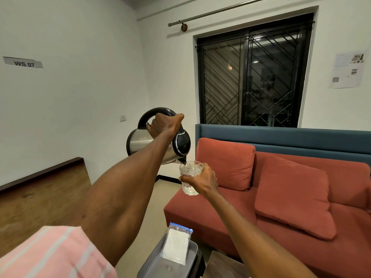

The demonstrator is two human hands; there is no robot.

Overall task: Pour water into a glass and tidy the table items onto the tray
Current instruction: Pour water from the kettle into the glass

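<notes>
My left hand (163, 125) grips the black handle of a steel electric kettle (140, 142), held up in the air and tilted so its spout points down to the right. The spout sits just over the rim of a clear glass (190, 169), which my right hand (202, 181) holds around its side. Water shows in the glass. Both are raised in front of me, above the floor. At the bottom of the view lies a grey tray (154, 257) with perforated walls; a clear plastic bag of white powder (177, 245) leans on its far rim.
A red sofa (271, 207) with two cushions and a blue back stands to the right. A wooden board (40, 197) leans against the left wall. A dark barred window (255, 77) is in the far wall. A dark stool edge shows under the tray.
</notes>
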